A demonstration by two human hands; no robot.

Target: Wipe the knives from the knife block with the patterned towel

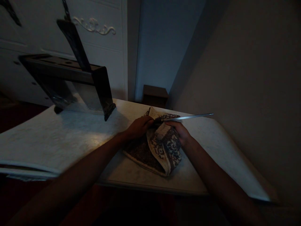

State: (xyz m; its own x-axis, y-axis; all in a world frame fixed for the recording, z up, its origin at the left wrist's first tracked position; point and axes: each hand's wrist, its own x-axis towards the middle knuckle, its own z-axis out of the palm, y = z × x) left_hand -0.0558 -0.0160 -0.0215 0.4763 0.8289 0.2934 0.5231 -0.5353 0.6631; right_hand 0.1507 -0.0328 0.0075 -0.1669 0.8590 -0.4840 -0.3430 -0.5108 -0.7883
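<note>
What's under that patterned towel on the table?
The towel lies on the pale table. Both hands, left and right, press it around a knife; its handle end is covered.

A pale, faintly marbled worktop point(77, 138) runs from the left edge toward the wall on the right, its near edge lit only dimly. A folded patterned towel point(162, 150) lies on it near the front edge, right of the middle. At the back left stands a dark slotted block point(70, 81), perhaps a knife block, tilted and resting on the surface well apart from the towel.
</note>
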